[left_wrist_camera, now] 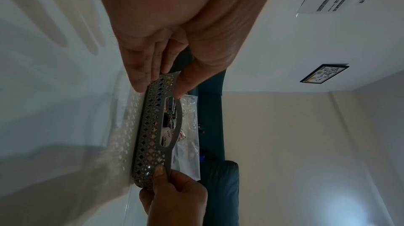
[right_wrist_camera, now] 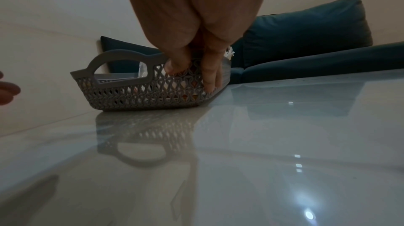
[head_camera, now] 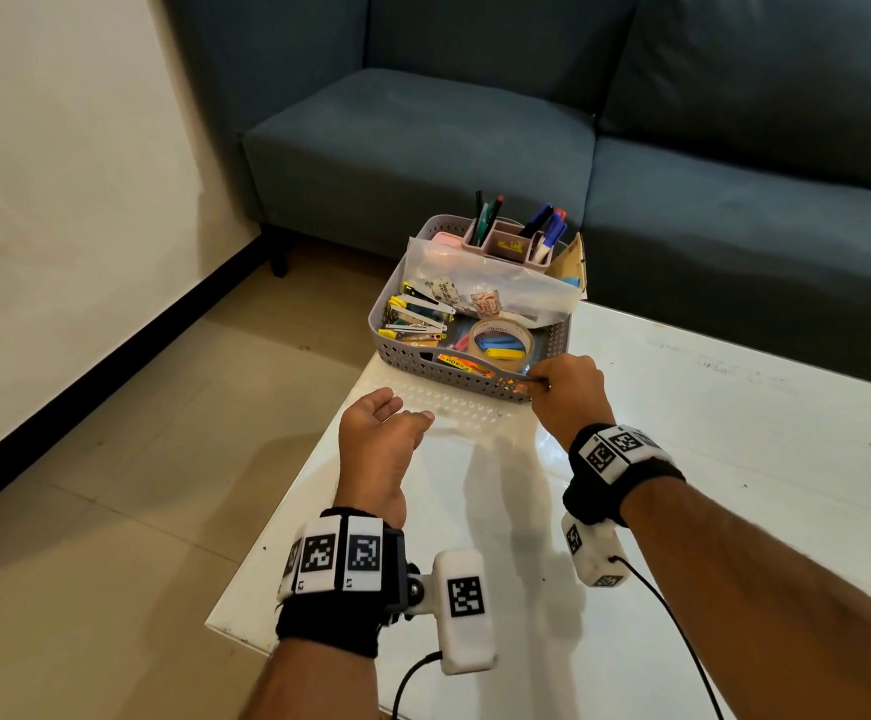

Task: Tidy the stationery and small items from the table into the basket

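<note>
A grey lattice basket stands at the far left corner of the white table. It holds a tape roll, several clips, a clear plastic bag and a pen holder with markers. My right hand grips the rim at the basket's near right corner, thumb outside on the wall. Just short of the basket's near side my left hand hovers, fingers relaxed, holding nothing. In the left wrist view the basket lies just beyond the fingers.
A dark teal sofa stands close behind the table and basket. The table's left edge drops to the tiled floor. The glossy tabletop stretches to the right and towards me.
</note>
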